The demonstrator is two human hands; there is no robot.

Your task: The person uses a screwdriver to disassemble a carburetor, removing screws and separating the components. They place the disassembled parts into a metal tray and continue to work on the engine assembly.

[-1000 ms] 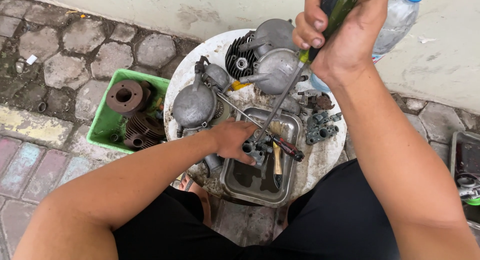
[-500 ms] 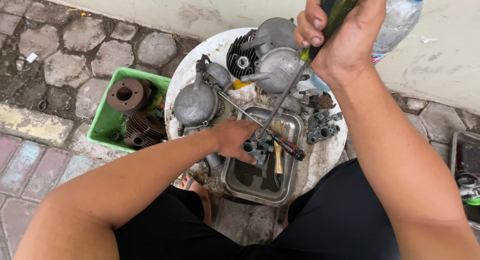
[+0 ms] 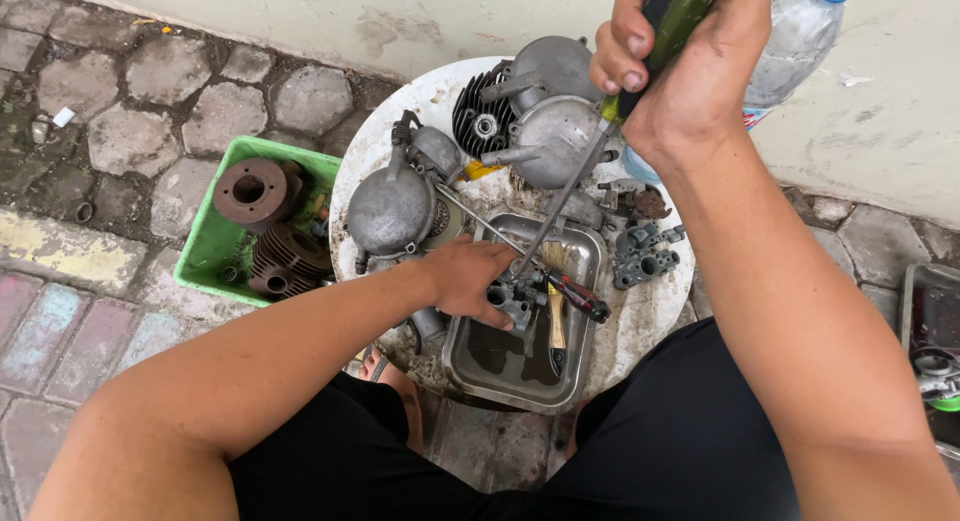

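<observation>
Near the top of the frame the right hand (image 3: 690,71) has a closed grip around the green-and-black handle of a long screwdriver (image 3: 575,176), whose shaft slants down-left to a small grey carburetor part (image 3: 512,299) at centre. The left hand (image 3: 470,279) has its grip closed on that part, over a metal tray (image 3: 470,366) on the round white table (image 3: 650,321). Fingers hide much of the part; the screwdriver tip is hard to make out.
</observation>
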